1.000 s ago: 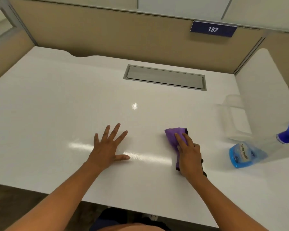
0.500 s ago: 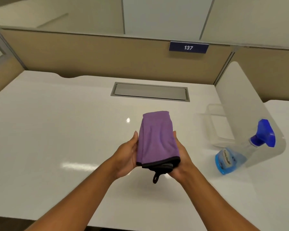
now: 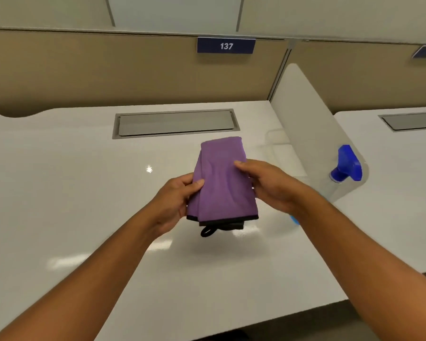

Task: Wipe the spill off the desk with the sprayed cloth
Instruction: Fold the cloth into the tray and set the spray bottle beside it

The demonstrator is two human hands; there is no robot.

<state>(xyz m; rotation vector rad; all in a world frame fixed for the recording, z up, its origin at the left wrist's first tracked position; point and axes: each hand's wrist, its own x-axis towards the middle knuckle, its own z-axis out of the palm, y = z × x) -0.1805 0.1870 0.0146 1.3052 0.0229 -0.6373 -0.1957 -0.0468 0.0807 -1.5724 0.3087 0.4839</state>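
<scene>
A folded purple cloth (image 3: 221, 183) with a black hem and a black loop hangs in the air above the white desk (image 3: 71, 193). My left hand (image 3: 175, 200) grips its left edge, thumb on top. My right hand (image 3: 268, 185) holds its right side, with the thumb pressed on the upper face. The cloth is lifted clear of the desk. No spill shows on the glossy surface, only light reflections.
A spray bottle (image 3: 342, 173) with a blue trigger head stands to the right, partly behind my right forearm, next to a white curved divider (image 3: 310, 124). A grey cable flap (image 3: 175, 123) lies at the back. Beige partition with a "137" sign (image 3: 225, 45) behind.
One second ago the cloth lay on the desk under my right hand with my left hand flat beside it. Both hands have since lifted it, and my right thumb has moved onto its top.
</scene>
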